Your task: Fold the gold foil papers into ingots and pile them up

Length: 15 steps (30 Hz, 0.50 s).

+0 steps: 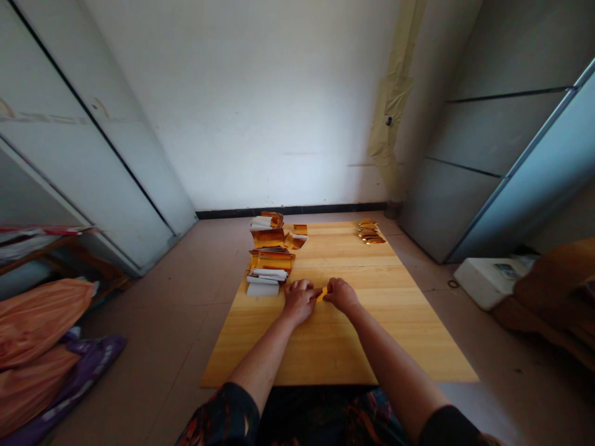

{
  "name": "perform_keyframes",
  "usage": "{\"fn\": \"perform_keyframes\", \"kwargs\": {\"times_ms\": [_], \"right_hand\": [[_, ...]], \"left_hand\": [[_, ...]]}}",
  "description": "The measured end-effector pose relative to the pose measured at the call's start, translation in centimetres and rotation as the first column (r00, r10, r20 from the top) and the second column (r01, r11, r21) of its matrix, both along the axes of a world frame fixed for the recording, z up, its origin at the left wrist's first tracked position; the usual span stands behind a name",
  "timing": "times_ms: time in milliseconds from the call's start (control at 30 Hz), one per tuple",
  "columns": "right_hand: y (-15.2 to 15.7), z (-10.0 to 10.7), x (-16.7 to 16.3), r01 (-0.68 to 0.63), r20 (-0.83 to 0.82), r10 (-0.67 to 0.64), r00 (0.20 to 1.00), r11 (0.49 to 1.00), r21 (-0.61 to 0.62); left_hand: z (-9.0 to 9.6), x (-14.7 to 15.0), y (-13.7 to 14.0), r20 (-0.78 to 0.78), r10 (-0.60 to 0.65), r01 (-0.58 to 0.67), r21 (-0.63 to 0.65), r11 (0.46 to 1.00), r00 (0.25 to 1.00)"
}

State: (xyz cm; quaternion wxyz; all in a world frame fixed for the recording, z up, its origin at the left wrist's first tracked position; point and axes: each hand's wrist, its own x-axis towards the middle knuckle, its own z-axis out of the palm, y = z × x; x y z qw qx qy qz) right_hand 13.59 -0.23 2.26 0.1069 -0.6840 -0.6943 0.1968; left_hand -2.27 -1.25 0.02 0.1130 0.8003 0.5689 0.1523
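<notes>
Near the middle of a wooden tabletop [372, 328], a small piece of shiny gold foil paper [321, 294] lies between my two hands. My left hand [300, 301] rests low on the board with bent fingers, its thumb and fingertip pressing the left end of the paper. On the right end, my right hand [343, 295] pinches the paper between thumb and curled fingers. Parts of the paper are hidden under the fingers. Just left of my left hand are gold foil sheets [272, 261] with white backs, stacked in a loose pile, and a white sheet [263, 289].
Farther back stand another foil bundle [267, 221] and a loose curled foil sheet [297, 240]. Several folded gold pieces [370, 231] lie at the far right corner. Cabinets flank both sides, a white wall [279, 124] is behind, and a white box [488, 282] sits on the floor.
</notes>
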Motion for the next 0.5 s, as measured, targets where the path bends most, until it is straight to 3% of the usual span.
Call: {"fn": "perform_keyframes", "kwargs": {"times_ms": [500], "right_hand": [[0.6, -1.2, 1.3, -0.015, -0.117, 0.020, 0.993, 0.999, 0.042]], "left_hand": [[0.3, -0.1, -0.3, 0.050, -0.010, 0.008, 0.021, 1.000, 0.999]]}}
